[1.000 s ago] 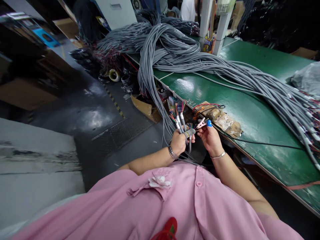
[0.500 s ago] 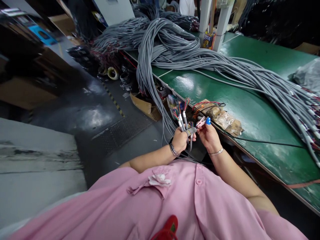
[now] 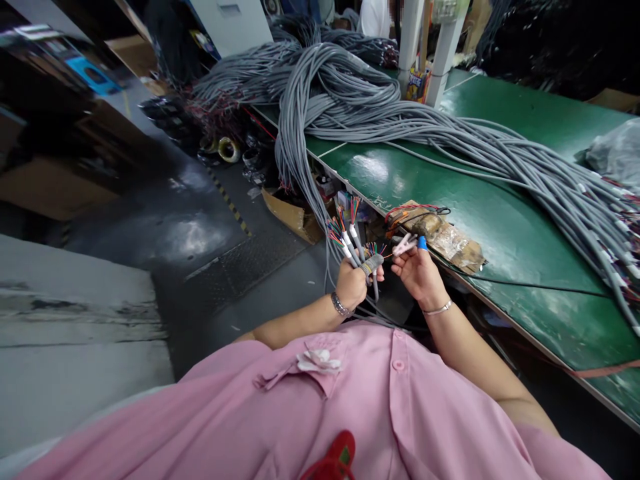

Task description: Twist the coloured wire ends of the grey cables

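Note:
My left hand (image 3: 351, 283) is closed around several grey cables (image 3: 358, 244). Their stripped ends fan out in thin coloured wires (image 3: 354, 208) above white bands. A grey sleeve-like piece with a yellowish stripe (image 3: 372, 265) lies across the cables at my thumb; I cannot tell whether it is worn. More short wires stick up beside it. My right hand (image 3: 419, 275), a blue cover (image 3: 423, 243) on one fingertip, holds a small pale pink clip-like tool (image 3: 405, 245). A thin orange wire spans the gap between the hands, its right end near the tool.
A thick bundle of grey cables (image 3: 350, 123) lies over the green table (image 3: 520, 233) and hangs off its near edge. Taped cardboard (image 3: 440, 233) sits at that edge. Below are an open carton (image 3: 290, 217) and coils (image 3: 229, 150). A white-clothed person (image 3: 375, 18) is at the back.
My left hand has shifted left with the cables, and my right hand slightly right. The gap between them has widened, and the orange wire now shows across it.

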Demonstrator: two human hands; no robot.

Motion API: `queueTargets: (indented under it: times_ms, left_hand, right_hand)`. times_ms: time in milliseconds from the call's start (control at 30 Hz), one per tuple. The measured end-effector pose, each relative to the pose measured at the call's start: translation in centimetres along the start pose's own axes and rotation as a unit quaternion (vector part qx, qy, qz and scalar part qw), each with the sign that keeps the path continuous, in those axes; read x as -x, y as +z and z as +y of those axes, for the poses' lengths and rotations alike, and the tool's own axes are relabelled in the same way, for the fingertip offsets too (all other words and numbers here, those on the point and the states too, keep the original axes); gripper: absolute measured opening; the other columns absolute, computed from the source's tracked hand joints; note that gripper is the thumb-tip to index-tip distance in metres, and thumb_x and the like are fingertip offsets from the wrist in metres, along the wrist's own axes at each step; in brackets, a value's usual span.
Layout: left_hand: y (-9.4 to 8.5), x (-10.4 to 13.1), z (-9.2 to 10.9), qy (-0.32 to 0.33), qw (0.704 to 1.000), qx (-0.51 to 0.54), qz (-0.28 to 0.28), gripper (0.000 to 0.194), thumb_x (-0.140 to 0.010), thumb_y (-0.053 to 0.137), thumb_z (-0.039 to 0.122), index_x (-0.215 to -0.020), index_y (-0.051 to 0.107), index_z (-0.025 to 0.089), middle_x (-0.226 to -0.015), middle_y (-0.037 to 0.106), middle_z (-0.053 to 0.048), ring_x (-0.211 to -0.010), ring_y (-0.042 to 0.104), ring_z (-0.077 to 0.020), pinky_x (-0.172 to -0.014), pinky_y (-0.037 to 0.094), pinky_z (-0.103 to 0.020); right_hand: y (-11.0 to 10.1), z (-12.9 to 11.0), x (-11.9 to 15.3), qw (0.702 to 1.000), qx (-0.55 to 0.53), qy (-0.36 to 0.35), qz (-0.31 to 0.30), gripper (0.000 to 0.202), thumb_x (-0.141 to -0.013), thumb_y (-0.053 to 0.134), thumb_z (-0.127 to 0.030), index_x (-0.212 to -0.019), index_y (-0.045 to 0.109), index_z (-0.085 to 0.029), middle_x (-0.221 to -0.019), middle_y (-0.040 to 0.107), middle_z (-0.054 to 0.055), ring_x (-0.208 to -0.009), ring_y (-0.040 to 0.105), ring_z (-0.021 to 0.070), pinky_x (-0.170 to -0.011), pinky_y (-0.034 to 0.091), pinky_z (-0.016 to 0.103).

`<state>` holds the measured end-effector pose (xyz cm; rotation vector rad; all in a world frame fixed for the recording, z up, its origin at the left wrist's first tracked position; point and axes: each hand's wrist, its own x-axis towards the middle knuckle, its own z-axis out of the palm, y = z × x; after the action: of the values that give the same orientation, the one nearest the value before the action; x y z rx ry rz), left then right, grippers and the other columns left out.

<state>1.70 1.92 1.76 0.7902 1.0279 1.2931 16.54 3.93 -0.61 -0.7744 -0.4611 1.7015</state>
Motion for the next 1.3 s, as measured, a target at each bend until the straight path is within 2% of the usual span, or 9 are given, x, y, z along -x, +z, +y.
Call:
queueTargets:
  times_ms: [133, 400, 567, 700, 867, 933, 1133, 1300]
  left_hand:
    - [0.4, -0.3, 0.2, 0.035, 0.999, -0.011, 0.005, 0.034, -0.065, 0.076, 0.042, -0.069, 0.055, 0.016, -0.055, 0.061, 0.002, -0.045, 0.057, -0.0107, -0.043, 0.046, -0.022]
    - [0.9, -1.1, -0.5, 0.058, 0.997, -0.047, 0.012, 0.037, -0.064, 0.078, 0.044, -0.070, 0.055, 0.015, -0.057, 0.061, 0.001, -0.049, 0.060, -0.0115, -0.046, 0.049, -0.022]
    - [0.8, -1.3, -1.2, 0.057, 0.996, -0.065, 0.004, 0.036, -0.065, 0.077, 0.041, -0.073, 0.055, 0.015, -0.058, 0.061, 0.002, -0.050, 0.061, -0.0115, -0.047, 0.051, -0.023]
    - [0.8, -1.2, -1.4, 0.051, 0.996, -0.075, 0.003, 0.036, -0.064, 0.078, 0.040, -0.074, 0.055, 0.015, -0.057, 0.061, 0.002, -0.051, 0.062, -0.0130, -0.046, 0.050, -0.023]
    - [0.6, -0.6, -1.3, 0.024, 0.999, -0.047, 0.002, 0.037, -0.060, 0.080, 0.040, -0.070, 0.055, 0.015, -0.056, 0.061, 0.001, -0.047, 0.059, -0.0117, -0.045, 0.048, -0.023]
    - [0.4, -0.4, -1.3, 0.015, 0.999, -0.034, 0.003, 0.037, -0.061, 0.080, 0.041, -0.069, 0.054, 0.016, -0.055, 0.061, 0.001, -0.045, 0.058, -0.0113, -0.044, 0.047, -0.023]
    - [-1.2, 0.0, -1.2, -0.005, 1.000, -0.011, -0.005, 0.032, -0.064, 0.077, 0.038, -0.068, 0.057, 0.014, -0.057, 0.063, -0.001, -0.047, 0.059, -0.0114, -0.045, 0.044, -0.022]
    - [-1.6, 0.2, -1.0, -0.034, 0.999, 0.010, -0.019, 0.033, -0.060, 0.080, 0.037, -0.068, 0.059, 0.014, -0.060, 0.066, -0.003, -0.052, 0.063, -0.0135, -0.043, 0.037, -0.019]
  right_hand:
    - [0.4, -0.2, 0.3, 0.999, 0.022, -0.037, 0.032, 0.031, -0.076, 0.069, -0.049, -0.085, 0.065, -0.020, -0.074, 0.065, -0.001, -0.059, 0.056, 0.0089, -0.054, 0.049, 0.020]
    - [0.5, 0.1, 0.2, 0.998, -0.023, -0.024, 0.050, 0.026, -0.072, 0.075, -0.041, -0.084, 0.066, -0.020, -0.073, 0.065, -0.003, -0.059, 0.054, 0.0078, -0.056, 0.050, 0.020]
    - [0.7, 0.1, -0.1, 0.997, -0.036, -0.040, 0.056, 0.017, -0.074, 0.074, -0.035, -0.078, 0.066, -0.021, -0.070, 0.064, -0.003, -0.061, 0.054, 0.0088, -0.058, 0.050, 0.020]
    - [0.6, 0.3, -0.1, 0.997, -0.044, -0.034, 0.044, 0.019, -0.075, 0.073, -0.038, -0.079, 0.066, -0.021, -0.070, 0.064, -0.003, -0.061, 0.055, 0.0091, -0.059, 0.050, 0.021]
    - [-0.5, 0.7, 0.3, 0.998, -0.054, 0.009, 0.034, 0.033, -0.074, 0.067, -0.055, -0.082, 0.064, -0.023, -0.083, 0.070, 0.001, -0.067, 0.061, 0.0124, -0.060, 0.052, 0.025]
    - [-1.0, 0.8, 0.5, 0.998, -0.055, 0.023, 0.029, 0.035, -0.074, 0.067, -0.057, -0.084, 0.064, -0.023, -0.088, 0.071, 0.002, -0.068, 0.062, 0.0128, -0.060, 0.053, 0.025]
    - [-2.2, 1.7, 1.4, 0.996, -0.058, 0.056, 0.027, 0.029, -0.071, 0.071, -0.049, -0.078, 0.064, -0.022, -0.086, 0.071, 0.001, -0.066, 0.062, 0.0115, -0.058, 0.052, 0.024]
    - [-2.5, 2.5, 2.3, 0.997, -0.021, 0.067, 0.021, 0.026, -0.073, 0.071, -0.042, -0.088, 0.067, -0.022, -0.084, 0.071, 0.001, -0.064, 0.061, 0.0110, -0.056, 0.051, 0.022]
